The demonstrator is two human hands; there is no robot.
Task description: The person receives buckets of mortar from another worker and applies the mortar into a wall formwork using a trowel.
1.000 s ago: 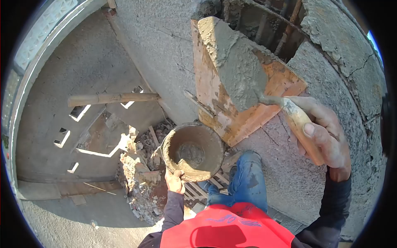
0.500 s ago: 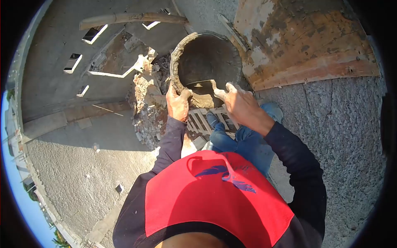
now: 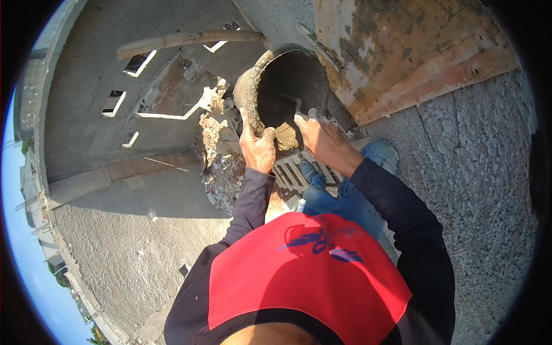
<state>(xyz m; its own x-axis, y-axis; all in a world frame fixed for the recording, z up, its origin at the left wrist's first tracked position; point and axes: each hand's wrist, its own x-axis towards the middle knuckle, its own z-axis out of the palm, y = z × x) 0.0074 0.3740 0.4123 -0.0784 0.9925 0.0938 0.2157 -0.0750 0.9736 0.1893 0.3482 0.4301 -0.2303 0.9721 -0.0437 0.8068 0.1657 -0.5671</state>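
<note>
A mortar-crusted bucket is tilted on its side ahead of me, its dark mouth turned partly toward me. My left hand grips the lower left of its rim, thumb and fingers closed on the caked edge. At the right side of the mouth, my right hand is closed round the handle of a trowel. The trowel's bent neck reaches into the bucket, and its blade is lost in shadow. Sunlit wet mortar lies at the bucket's lower lip, between the two hands.
Wooden slats lie beneath my feet. Broken rubble is heaped left of them. A mortar-stained plywood board leans at the upper right, beside a rough grey wall. A bamboo pole spans the upper left, near a wall with small openings.
The bucket has tipped further, showing more of its outer left side. My right hand has moved the trowel deeper into the bucket, and its blade no longer shows. My left hand keeps the rim.
</note>
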